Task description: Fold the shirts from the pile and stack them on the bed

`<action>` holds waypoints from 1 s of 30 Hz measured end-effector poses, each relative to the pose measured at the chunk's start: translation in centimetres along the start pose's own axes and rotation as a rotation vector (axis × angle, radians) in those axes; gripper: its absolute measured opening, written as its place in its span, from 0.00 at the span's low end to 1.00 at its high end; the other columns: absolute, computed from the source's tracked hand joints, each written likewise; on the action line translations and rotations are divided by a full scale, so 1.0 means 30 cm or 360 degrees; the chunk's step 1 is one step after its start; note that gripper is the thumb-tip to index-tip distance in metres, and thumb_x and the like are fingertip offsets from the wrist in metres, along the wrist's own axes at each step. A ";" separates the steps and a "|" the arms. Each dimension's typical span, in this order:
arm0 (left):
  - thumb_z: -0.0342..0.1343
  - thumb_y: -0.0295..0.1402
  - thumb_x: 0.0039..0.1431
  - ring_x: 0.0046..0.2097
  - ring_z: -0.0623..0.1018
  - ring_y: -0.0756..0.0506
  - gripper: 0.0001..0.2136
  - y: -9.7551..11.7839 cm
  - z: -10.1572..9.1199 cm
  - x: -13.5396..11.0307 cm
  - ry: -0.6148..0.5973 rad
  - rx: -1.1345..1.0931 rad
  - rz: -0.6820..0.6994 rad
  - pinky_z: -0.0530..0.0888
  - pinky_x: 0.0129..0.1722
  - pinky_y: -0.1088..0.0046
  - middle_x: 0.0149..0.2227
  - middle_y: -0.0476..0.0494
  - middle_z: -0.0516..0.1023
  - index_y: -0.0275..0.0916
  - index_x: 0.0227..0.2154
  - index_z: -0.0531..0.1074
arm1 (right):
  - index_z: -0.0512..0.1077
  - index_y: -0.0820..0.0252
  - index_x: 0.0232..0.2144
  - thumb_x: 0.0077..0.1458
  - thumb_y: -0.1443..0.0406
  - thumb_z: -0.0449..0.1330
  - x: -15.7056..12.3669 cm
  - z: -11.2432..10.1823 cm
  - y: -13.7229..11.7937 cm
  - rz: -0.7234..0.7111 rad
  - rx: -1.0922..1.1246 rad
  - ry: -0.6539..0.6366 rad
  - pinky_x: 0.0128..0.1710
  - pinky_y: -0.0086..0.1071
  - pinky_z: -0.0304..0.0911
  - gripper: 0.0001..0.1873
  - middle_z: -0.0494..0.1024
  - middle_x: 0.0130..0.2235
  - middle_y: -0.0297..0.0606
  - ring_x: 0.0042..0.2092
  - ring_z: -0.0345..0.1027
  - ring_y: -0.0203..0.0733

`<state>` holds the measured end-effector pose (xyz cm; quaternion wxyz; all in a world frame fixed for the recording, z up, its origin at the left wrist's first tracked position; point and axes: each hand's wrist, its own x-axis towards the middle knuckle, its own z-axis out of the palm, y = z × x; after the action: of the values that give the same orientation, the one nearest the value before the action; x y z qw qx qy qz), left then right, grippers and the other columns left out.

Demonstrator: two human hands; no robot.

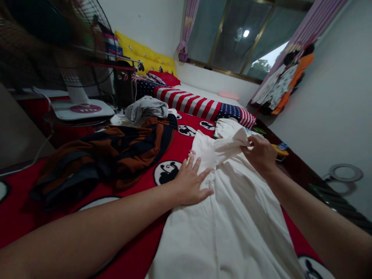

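A long white garment lies spread out in front of me, narrow at the far end and wide towards me, with a seam down its middle. On its left side my left hand rests flat, fingers spread. A small pinkish and yellow detail shows just beyond those fingertips. My right hand pinches a fold of the cloth at the upper right and holds it raised. More off-white cloth lies just past the garment. The near end of the garment runs out of view.
Beneath is a red bedcover with black-and-white round prints. A brown-and-navy garment lies crumpled left, with grey cloth behind. A fan stands at the left. Beyond is a bed with a flag-striped cover.
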<state>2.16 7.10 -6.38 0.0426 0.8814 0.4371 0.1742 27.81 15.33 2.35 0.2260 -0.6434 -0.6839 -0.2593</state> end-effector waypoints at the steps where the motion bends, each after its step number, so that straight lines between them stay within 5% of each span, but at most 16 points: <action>1: 0.45 0.56 0.60 0.68 0.41 0.24 0.35 0.001 -0.001 0.001 -0.0003 0.0008 -0.0004 0.48 0.61 0.41 0.68 0.29 0.49 0.44 0.65 0.56 | 0.73 0.61 0.36 0.49 0.64 0.55 -0.017 0.006 0.007 -0.0127 0.0001 0.0062 0.38 0.37 0.60 0.11 0.78 0.40 0.47 0.43 0.70 0.52; 6: 0.44 0.57 0.59 0.68 0.41 0.25 0.35 0.000 0.004 0.004 -0.0001 0.0038 -0.0015 0.47 0.61 0.41 0.68 0.30 0.49 0.45 0.65 0.55 | 0.71 0.61 0.36 0.52 0.70 0.52 -0.144 0.070 -0.004 -0.0697 0.0297 -0.0045 0.42 0.36 0.61 0.10 0.79 0.36 0.43 0.39 0.72 0.47; 9: 0.43 0.58 0.59 0.68 0.41 0.25 0.35 -0.001 0.007 0.005 -0.0016 0.0033 -0.0020 0.47 0.62 0.41 0.68 0.31 0.49 0.45 0.65 0.56 | 0.71 0.61 0.37 0.55 0.67 0.52 -0.180 0.091 -0.037 -0.0752 0.0453 -0.0183 0.41 0.35 0.62 0.10 0.79 0.36 0.42 0.37 0.72 0.45; 11: 0.43 0.58 0.59 0.68 0.41 0.25 0.35 -0.002 0.008 0.004 -0.0013 0.0019 -0.0018 0.48 0.62 0.41 0.68 0.31 0.48 0.45 0.65 0.56 | 0.72 0.61 0.37 0.55 0.65 0.51 -0.170 0.100 -0.038 -0.0430 0.0568 -0.0159 0.37 0.34 0.62 0.12 0.79 0.34 0.42 0.35 0.71 0.45; 15: 0.42 0.58 0.60 0.68 0.40 0.24 0.35 -0.002 0.007 0.003 -0.0019 -0.0009 -0.0006 0.48 0.61 0.40 0.69 0.31 0.47 0.45 0.66 0.54 | 0.72 0.65 0.40 0.50 0.61 0.57 -0.115 0.131 0.033 0.0678 0.0593 -0.0286 0.32 0.34 0.62 0.17 0.77 0.30 0.42 0.31 0.70 0.46; 17: 0.42 0.58 0.60 0.68 0.40 0.24 0.35 -0.002 0.005 0.003 -0.0039 -0.0014 -0.0015 0.48 0.61 0.41 0.68 0.30 0.47 0.45 0.66 0.54 | 0.69 0.68 0.47 0.47 0.61 0.60 -0.099 0.144 0.068 0.0911 0.0485 -0.0377 0.33 0.37 0.64 0.25 0.77 0.33 0.44 0.32 0.71 0.48; 19: 0.43 0.57 0.60 0.68 0.39 0.24 0.35 0.000 0.003 0.003 -0.0053 -0.0013 -0.0023 0.47 0.61 0.41 0.68 0.28 0.47 0.44 0.66 0.54 | 0.66 0.67 0.51 0.47 0.61 0.60 -0.100 0.148 0.071 0.0770 0.0439 -0.0236 0.38 0.40 0.66 0.28 0.77 0.41 0.48 0.37 0.72 0.49; 21: 0.43 0.57 0.60 0.68 0.39 0.24 0.35 0.002 0.000 0.005 -0.0059 -0.0010 -0.0019 0.47 0.62 0.41 0.68 0.28 0.47 0.44 0.66 0.54 | 0.66 0.65 0.52 0.50 0.61 0.57 -0.117 0.146 0.039 0.0404 0.0484 -0.0007 0.46 0.44 0.65 0.26 0.74 0.47 0.52 0.44 0.71 0.51; 23: 0.43 0.57 0.60 0.68 0.39 0.24 0.35 0.002 -0.003 0.006 -0.0066 -0.0004 -0.0013 0.47 0.61 0.41 0.68 0.29 0.47 0.45 0.66 0.53 | 0.65 0.64 0.54 0.55 0.59 0.54 -0.142 0.147 -0.012 -0.0009 0.0532 -0.0008 0.53 0.47 0.61 0.26 0.71 0.53 0.54 0.53 0.67 0.54; 26: 0.42 0.57 0.60 0.68 0.39 0.25 0.35 -0.002 -0.008 0.007 -0.0093 0.0014 -0.0007 0.47 0.61 0.41 0.69 0.31 0.47 0.45 0.66 0.53 | 0.59 0.59 0.61 0.62 0.53 0.46 -0.173 0.164 -0.072 -0.0360 0.0411 -0.0518 0.60 0.54 0.51 0.29 0.59 0.65 0.50 0.65 0.50 0.55; 28: 0.42 0.58 0.60 0.68 0.40 0.25 0.35 -0.008 -0.013 0.006 -0.0118 0.0023 0.0001 0.47 0.62 0.41 0.69 0.31 0.47 0.46 0.66 0.53 | 0.54 0.57 0.65 0.64 0.51 0.42 -0.178 0.177 -0.087 -0.0365 0.0291 -0.0888 0.61 0.59 0.46 0.31 0.49 0.69 0.46 0.69 0.40 0.55; 30: 0.42 0.59 0.59 0.68 0.40 0.26 0.36 -0.013 -0.020 0.003 -0.0131 0.0033 0.0013 0.48 0.61 0.41 0.69 0.31 0.47 0.46 0.66 0.53 | 0.50 0.58 0.66 0.65 0.51 0.40 -0.178 0.179 -0.091 -0.0314 0.0244 -0.1044 0.61 0.61 0.44 0.33 0.43 0.70 0.44 0.70 0.35 0.55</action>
<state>1.71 7.37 -5.87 0.0506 0.8900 0.4331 0.1334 25.59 14.62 -5.35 0.0159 -0.6044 -0.7965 -0.0073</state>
